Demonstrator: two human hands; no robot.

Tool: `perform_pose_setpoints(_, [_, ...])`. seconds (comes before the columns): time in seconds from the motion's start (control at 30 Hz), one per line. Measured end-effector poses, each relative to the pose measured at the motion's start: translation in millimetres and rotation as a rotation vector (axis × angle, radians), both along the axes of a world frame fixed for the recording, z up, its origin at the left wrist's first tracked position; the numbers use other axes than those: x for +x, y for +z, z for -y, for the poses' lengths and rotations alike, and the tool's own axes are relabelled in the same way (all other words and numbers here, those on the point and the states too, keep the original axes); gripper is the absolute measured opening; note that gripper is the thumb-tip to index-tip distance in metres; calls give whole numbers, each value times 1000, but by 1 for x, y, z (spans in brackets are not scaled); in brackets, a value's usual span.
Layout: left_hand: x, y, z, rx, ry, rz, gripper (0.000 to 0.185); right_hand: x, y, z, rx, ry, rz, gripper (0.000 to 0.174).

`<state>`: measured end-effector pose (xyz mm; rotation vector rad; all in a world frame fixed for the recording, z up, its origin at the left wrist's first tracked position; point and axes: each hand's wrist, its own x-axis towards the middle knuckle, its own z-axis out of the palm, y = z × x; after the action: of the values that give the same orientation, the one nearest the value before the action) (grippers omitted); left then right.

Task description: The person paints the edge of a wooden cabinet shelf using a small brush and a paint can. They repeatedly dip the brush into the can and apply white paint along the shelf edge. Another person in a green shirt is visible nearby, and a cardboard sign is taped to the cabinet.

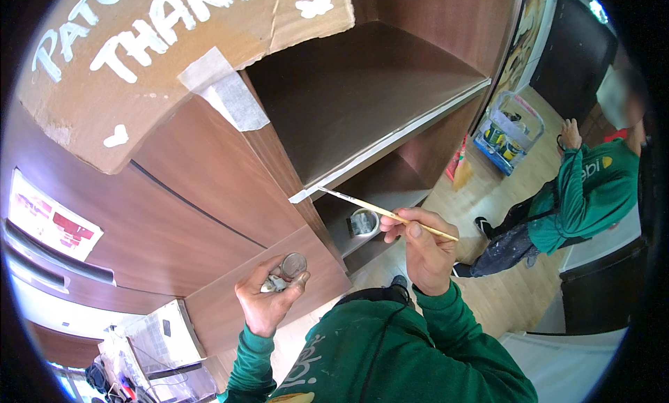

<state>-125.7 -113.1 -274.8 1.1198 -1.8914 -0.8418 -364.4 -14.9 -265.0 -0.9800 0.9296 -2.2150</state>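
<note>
My right hand (426,246) grips a thin wooden paintbrush (389,213). The brush tip meets the shelf's front edge, at the left end of a strip of white masking tape (387,144). In my left hand (269,293) is a small round container (293,265) with a greyish top, along with a whitish crumpled thing (274,284) partly hidden by the fingers. The brown wooden shelf (355,105) lies before me, its upper compartment dark inside.
A cardboard sign (209,31) with white painted lettering hangs at upper left, with tape on it. A white tub (365,222) stands on the lower shelf. A co-worker in green (585,194) stands at right, near a blue caddy (504,141) and a broom (461,170).
</note>
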Motion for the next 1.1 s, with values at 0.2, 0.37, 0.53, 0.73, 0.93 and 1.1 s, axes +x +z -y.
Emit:
perform_pose_setpoints(0.2, [3,0,-1,5,5,-26,40,5,0,2,-13,4,-24,25])
perform_pose_setpoints(0.37, [5,-1,2,21,-18,-41,40,9,-1,3,-24,-15,-25,26])
perform_pose_setpoints(0.53, [3,-2,3,21,-13,-61,40,9,-1,5,-9,-38,-27,26])
perform_pose_setpoints(0.73, [5,-1,3,10,-31,-34,41,7,-1,-1,-24,-48,-5,26])
perform_pose_setpoints(0.93, [8,0,3,63,-35,-21,41,12,-1,3,-29,-41,-32,27])
perform_pose_setpoints(1.1, [7,-1,4,58,-39,-51,40,11,0,1,-25,-66,-8,26])
